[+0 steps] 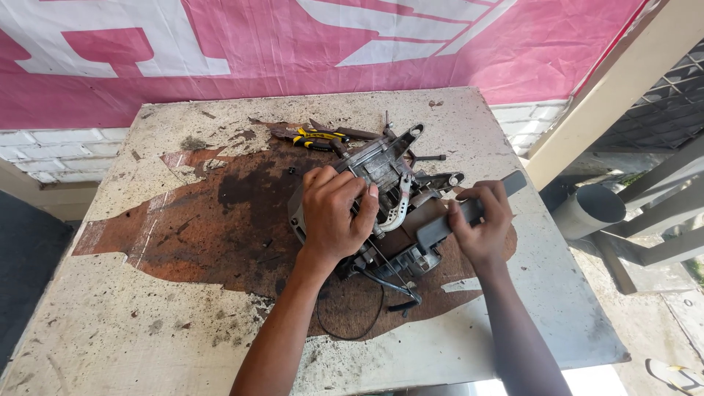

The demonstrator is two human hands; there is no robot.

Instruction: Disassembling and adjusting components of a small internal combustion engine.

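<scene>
At frame centre, my left hand (pixel 334 213) clamps the greasy grey metal engine housing (pixel 381 205) on the worn worktop (pixel 147 308) while my right hand (pixel 480 220) grips its flat grey bar (pixel 469 209), which I judge needs steady levering.

Plenty of open tabletop (pixel 147 323) on the left and near side, so a hand can come in from there no problem. The middle's taken up by the metal assembly (pixel 385 198) with both hands on it, and a black cable (pixel 352 323) loops out just in front. Behind it sit the yellow-handled pliers (pixel 319 138) and a bolt (pixel 429 157) — tight back there. The right edge is a narrow strip.
</scene>
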